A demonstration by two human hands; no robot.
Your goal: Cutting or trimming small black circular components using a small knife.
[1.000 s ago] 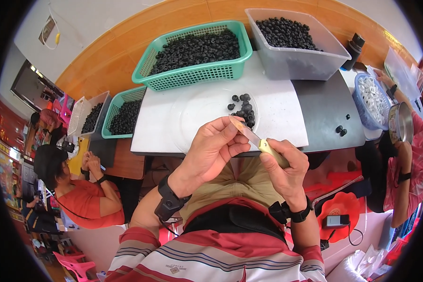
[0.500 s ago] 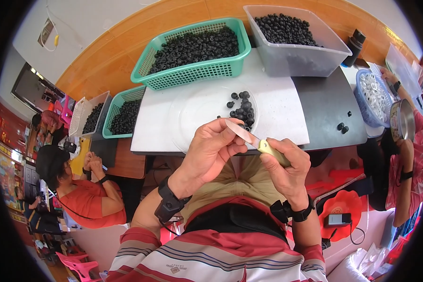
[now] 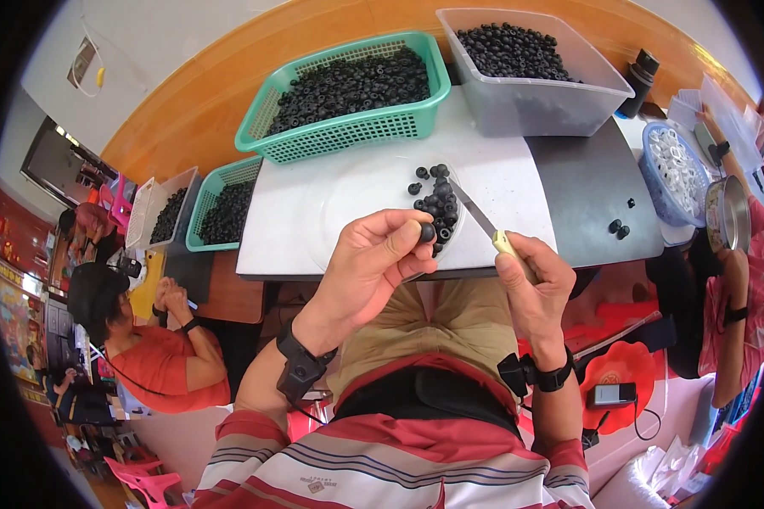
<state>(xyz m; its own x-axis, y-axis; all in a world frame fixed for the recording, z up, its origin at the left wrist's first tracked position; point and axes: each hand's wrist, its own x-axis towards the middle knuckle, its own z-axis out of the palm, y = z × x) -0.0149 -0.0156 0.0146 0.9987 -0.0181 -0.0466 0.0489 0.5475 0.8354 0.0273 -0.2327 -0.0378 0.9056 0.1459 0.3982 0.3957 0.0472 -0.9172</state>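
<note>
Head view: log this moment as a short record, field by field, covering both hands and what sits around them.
left hand: pinches a small black round piece at its fingertips
right hand: grips a knife, blade pointing up and left
clear plate: holds a cluster of black pieces, on a white board
green basket: full of black pieces
clear tub: likewise full
loose pieces: on the grey tabletop
</note>
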